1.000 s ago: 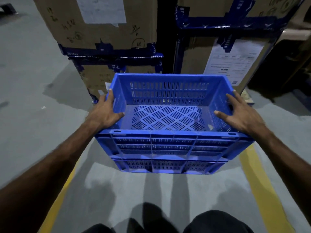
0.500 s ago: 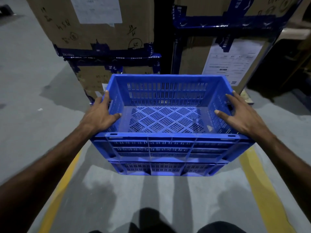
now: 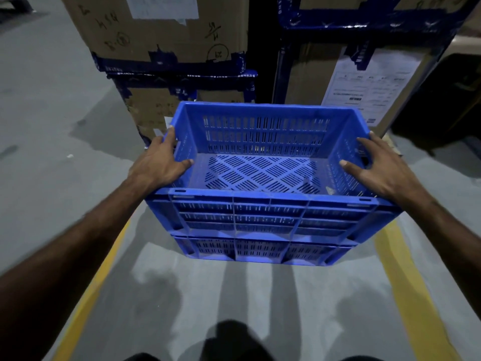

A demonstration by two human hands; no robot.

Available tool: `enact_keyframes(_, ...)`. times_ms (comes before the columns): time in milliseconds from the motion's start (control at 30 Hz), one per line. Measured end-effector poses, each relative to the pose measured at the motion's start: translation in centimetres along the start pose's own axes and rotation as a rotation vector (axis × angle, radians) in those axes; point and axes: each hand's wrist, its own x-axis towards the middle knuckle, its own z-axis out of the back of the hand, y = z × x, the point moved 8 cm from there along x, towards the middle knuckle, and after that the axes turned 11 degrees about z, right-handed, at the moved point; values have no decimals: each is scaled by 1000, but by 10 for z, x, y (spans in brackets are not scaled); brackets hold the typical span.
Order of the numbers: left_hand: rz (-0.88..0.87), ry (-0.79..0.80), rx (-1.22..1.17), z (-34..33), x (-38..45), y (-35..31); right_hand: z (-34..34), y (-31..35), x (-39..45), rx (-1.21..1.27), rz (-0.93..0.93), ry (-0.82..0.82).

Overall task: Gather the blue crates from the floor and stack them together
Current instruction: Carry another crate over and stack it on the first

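Both hands, left [image 3: 158,162] and right [image 3: 385,170], grip top crate [image 3: 260,162] side rims, fingers curled over; seat it squarely on lower crate [image 3: 260,250].

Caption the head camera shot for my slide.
Both hands, left hand and right hand, grip the upper blue crate nested on another.

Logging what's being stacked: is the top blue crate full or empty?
Empty. The top blue crate shows its bare slotted floor wall to wall, nothing inside. The left hand and right hand grip its side rims.
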Motion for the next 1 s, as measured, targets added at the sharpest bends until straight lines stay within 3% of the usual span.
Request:
enact_keyframes(200, -31, -25, -28, 2, -2, -2, 0, -6, -2, 80, -21, -31)
enact_keyframes(367, -36, 96, -165, 17, -19, 8, 18, 2, -22, 213, -53, 31)
enact_keyframes(467, -25, 101, -224, 38, -69, 9, 50, 6, -63, 362, -204, -11)
enact_keyframes(600, -96, 188, -143, 61, -191, 14, 84, 26, -163, 355, -309, 157)
enact_keyframes(700, -83, 239, -99, 111, -263, 16, 127, 51, -221, 415, -413, 230)
enact_keyframes(833, 95, 269, -202, 209, -336, -14, 220, 117, -270, 528, -526, 180)
enact_keyframes(1000, 195, 289, -327, 322, -451, -50, 331, 191, -363, 655, -609, 122)
